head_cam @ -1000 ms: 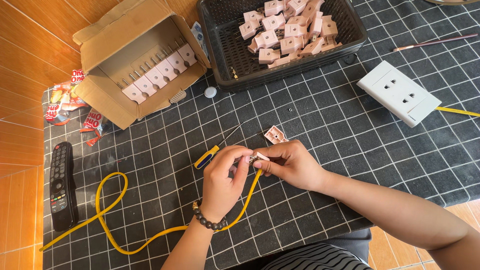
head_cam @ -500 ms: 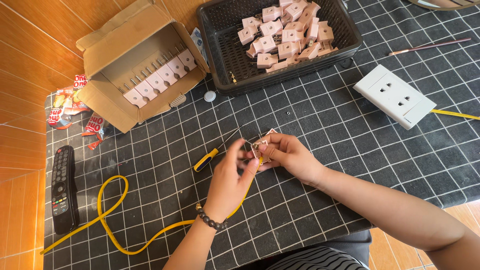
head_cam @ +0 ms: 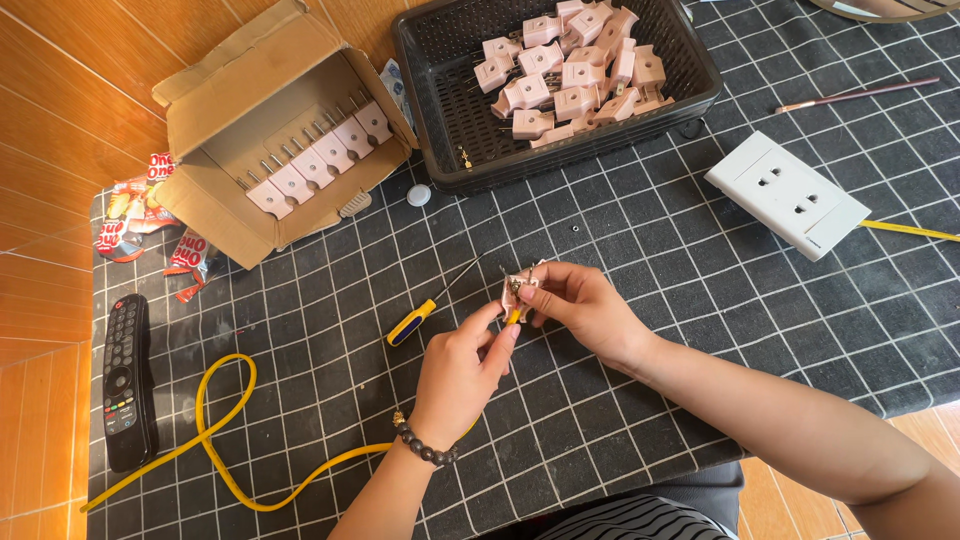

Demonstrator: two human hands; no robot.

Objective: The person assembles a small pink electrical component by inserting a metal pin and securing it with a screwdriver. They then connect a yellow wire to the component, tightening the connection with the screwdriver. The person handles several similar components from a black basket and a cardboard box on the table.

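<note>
1. The fingertips of both hands meet on 1 small pink plug (head_cam: 519,291), held in the air above the dark gridded mat (head_cam: 700,330). The right hand (head_cam: 585,308) has thumb and fingers closed on the plug's right side. The left hand (head_cam: 462,372) pinches the end of the yellow cable (head_cam: 225,440) where it enters the plug from below.

2. The plug sits just above the mat's middle, beside the tip of the yellow-handled screwdriver (head_cam: 425,310), which lies flat and untouched.

3. Orientation: the plug looks open, with its metal parts facing the camera. Its long axis seems to run roughly up and down in the view, cable end toward the person. Which way the prongs point I cannot tell; the part is too small.

4. Risks, as I judge them: the grip is fingertips only, so a tug from the looped cable could pull the wire back out of the plug. A loose screw or half-shell could drop and roll across the mat, as the white round piece (head_cam: 418,195) near the black basket (head_cam: 440,110) already lies stray.

5. Further out: the basket holds a heap of like plugs, the cardboard box (head_cam: 240,80) holds a row of 6 or so, a white socket (head_cam: 790,195) lies to the right, and a black remote (head_cam: 125,380) to the left.
</note>
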